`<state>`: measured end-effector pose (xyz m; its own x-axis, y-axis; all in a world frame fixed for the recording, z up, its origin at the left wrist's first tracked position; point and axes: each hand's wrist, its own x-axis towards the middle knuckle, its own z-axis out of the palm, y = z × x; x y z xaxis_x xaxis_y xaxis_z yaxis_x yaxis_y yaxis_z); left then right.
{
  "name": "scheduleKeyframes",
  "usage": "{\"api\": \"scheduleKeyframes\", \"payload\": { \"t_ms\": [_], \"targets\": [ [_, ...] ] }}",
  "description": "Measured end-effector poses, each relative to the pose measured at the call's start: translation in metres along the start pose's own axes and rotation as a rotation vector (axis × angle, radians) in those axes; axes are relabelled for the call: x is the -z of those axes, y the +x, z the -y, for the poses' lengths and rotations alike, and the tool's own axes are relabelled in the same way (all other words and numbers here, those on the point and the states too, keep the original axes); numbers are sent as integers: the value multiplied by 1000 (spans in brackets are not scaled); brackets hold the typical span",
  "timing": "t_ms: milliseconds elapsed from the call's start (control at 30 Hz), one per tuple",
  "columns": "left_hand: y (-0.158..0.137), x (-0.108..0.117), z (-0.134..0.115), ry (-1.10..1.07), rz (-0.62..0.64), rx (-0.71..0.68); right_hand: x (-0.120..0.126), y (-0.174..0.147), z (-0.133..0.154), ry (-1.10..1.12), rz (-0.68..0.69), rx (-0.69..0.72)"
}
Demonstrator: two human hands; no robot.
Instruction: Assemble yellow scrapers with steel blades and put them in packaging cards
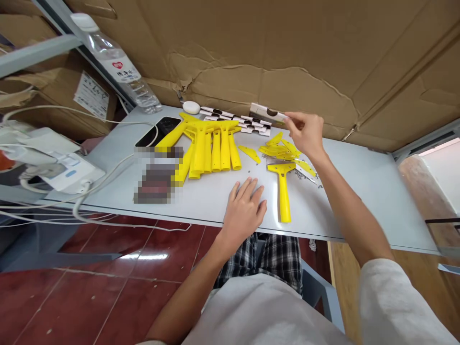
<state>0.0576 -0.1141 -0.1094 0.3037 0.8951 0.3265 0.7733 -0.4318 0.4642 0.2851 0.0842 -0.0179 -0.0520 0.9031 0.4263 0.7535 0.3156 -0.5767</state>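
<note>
My right hand (305, 132) pinches one end of a slim white box (266, 113) with a dark notch, raised at the back of the table. Flat on the tabletop lies my left hand (245, 206), fingers outstretched and nothing in them. Between my hands is a single yellow scraper handle (283, 196), its wide head pointing away from me. Just behind it is a heap of yellow plastic plates (282, 151) with metal blades (307, 173) and small screws (300, 177). One yellow plate (249, 154) lies apart to the left of the heap.
Several yellow scraper handles (215, 151) lie grouped left of centre. More slim boxes (247, 125) are stacked behind them. A phone (163, 130), water bottle (120, 67), white cables and power strip (68, 167) occupy the left. Cardboard (273, 52) walls the back.
</note>
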Motion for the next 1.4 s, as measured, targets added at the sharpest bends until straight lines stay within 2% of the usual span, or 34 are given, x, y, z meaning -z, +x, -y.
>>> {"api": "scheduleKeyframes", "payload": {
  "t_ms": [100, 167, 233, 300, 433, 667, 933, 1033, 1200, 1300, 1400],
  "targets": [
    [3, 9, 5, -236, -112, 62, 29, -70, 7, 38, -40, 46],
    [6, 16, 6, -470, -134, 158, 44, -124, 9, 50, 4, 105],
    [11, 21, 4, -710, -72, 280, 55, -172, 10, 94, 14, 126],
    [15, 21, -2, -854, 3, 360, 61, -210, 10, 139, 14, 73],
    [19, 12, -17, -901, 56, 397, 63, -253, 2, 219, 52, -58],
    [11, 9, -34, -872, 114, 411, 57, -276, -12, 537, 76, -387],
    [7, 6, -36, -958, 98, 468, 56, -274, -15, 708, 104, -534],
    [7, 7, -35, -952, 103, 458, 56, -274, -13, 646, 114, -466],
    [13, 11, -31, -852, 105, 405, 67, -278, -12, 430, -82, -278],
    [27, 14, -31, -669, 142, 376, 79, -289, -13, 370, -59, -175],
    [47, 17, -36, -368, 231, 280, 87, -302, -13, 361, 14, -47]
  ]
}}
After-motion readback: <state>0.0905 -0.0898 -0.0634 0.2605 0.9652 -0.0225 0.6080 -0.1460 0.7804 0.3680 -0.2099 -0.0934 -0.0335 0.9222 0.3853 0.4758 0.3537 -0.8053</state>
